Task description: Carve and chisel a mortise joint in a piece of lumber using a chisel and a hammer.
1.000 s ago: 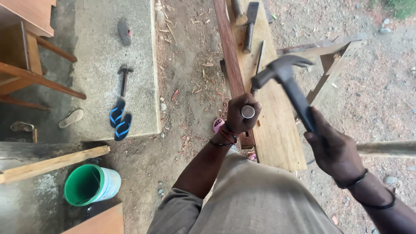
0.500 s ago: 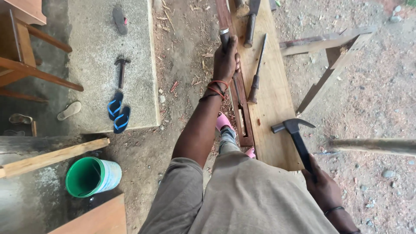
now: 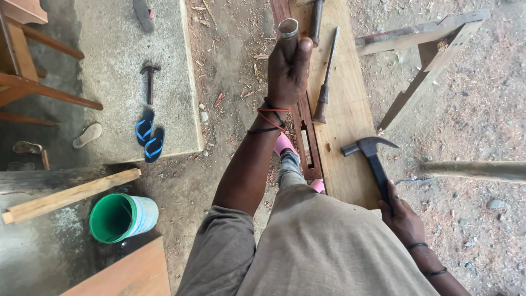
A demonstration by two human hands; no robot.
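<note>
Left hand (image 3: 289, 68) is stretched out toward twelve o'clock, with its fingers wrapped tight around a tool whose shiny metal ring end (image 3: 288, 27) sticks up out of the fist. Only that ring shows, so I cannot tell how long the tool is. It looks hard and stiff, and smooth metal can slip, so a grip lower down on the handle seems best.

Right hand (image 3: 402, 216) is down at five o'clock, closed on the black handle of a claw hammer (image 3: 372, 156). The hammer head looks heavy, and the handle end is the good place to hold it. The head rests on the wide wooden plank (image 3: 345, 109), close to the plank's right edge.

A dark strip of wood with a long slot cut in it (image 3: 306, 140) lies along the plank's left side. At one o'clock from the left hand, a long chisel (image 3: 326, 77) lies on the plank, and another tool (image 3: 316, 19) lies at the far end. A pink sandal (image 3: 284, 143) shows by the strip.

To the right, a wooden frame (image 3: 424, 66) leans close by, and a pale pole (image 3: 476, 171) pokes in at three o'clock, so room there is tight. To the left there is more open dirt, then a grey slab (image 3: 115, 71) with a second hammer (image 3: 149, 82) and blue sandals (image 3: 149, 134). A green bucket (image 3: 121, 216) lies tipped at eight o'clock.
</note>
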